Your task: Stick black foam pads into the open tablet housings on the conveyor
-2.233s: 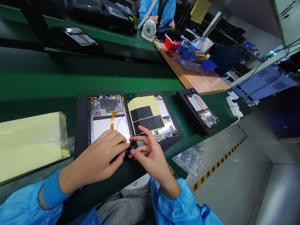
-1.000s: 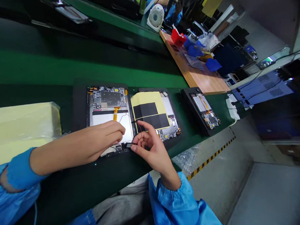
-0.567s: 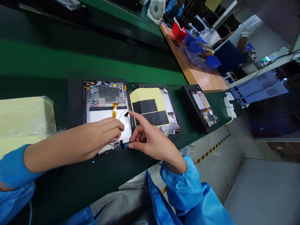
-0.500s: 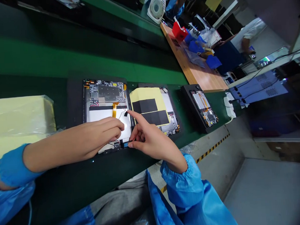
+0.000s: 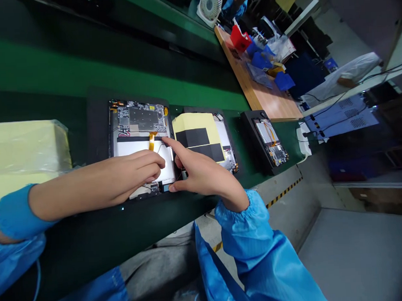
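An opened tablet (image 5: 138,126) with bare circuit board, white panel and orange ribbon cable lies in a black tray on the green belt. My left hand (image 5: 135,173) rests on its white panel, fingers curled together and pressing down near the lower edge. My right hand (image 5: 197,173) lies at the tablet's right edge. Its index finger is stretched up along the edge, pressing a thin wire, and its thumb pinches a small dark part at the lower right corner. A second opened tablet (image 5: 225,142) beside it carries a yellow sheet (image 5: 195,124) with black patches.
A third opened tablet (image 5: 270,145) sits in a black tray further right. A wrapped stack of yellow sheets (image 5: 24,151) lies at the left. Behind are a wooden table (image 5: 267,103) with red and blue bins, a white fan (image 5: 210,6) and another person's sleeve (image 5: 346,71).
My right index finger has slid up along the tablet's right edge, and the hand has settled lower onto the tray. My left hand has stayed put. The view has drifted slightly.
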A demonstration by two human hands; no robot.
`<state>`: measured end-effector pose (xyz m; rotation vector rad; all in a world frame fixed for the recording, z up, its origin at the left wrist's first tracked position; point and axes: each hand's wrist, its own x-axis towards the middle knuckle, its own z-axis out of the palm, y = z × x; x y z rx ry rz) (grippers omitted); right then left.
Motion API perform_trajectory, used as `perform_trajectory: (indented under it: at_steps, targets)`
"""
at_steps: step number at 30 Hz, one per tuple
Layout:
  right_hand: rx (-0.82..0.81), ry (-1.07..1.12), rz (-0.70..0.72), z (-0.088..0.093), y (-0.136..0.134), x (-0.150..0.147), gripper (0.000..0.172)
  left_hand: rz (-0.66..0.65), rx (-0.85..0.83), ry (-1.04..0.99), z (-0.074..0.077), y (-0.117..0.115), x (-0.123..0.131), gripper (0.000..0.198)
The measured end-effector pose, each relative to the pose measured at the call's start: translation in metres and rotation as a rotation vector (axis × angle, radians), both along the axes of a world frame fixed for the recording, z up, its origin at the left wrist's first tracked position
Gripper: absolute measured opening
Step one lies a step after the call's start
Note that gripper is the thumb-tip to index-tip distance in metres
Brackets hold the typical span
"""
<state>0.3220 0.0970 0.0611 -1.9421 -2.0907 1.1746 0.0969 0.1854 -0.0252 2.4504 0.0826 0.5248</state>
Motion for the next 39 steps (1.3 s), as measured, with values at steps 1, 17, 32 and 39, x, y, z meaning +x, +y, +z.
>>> perform_trajectory:
  at_steps: [1,17,32,39]
  targets:
    - [-0.011,-0.02,-0.001,0.001,0.004,0.0,0.118,-0.009,0.004,0.004,0.001,0.0,0.0,0.023]
    - [0.39,0.319,-0.246,-0.03,-0.036,0.013,0.104,-0.036,-0.054,-0.017,-0.003,0.002,0.0,0.021]
    - [0.697,0.281,-0.021,-0.049,-0.061,-0.004,0.068,-0.043,-0.04,-0.064,0.004,0.0,0.003,0.021]
    - [0.732,0.292,0.159,-0.054,-0.056,0.003,0.063,-0.036,-0.066,-0.069,0.003,0.0,0.004,0.022]
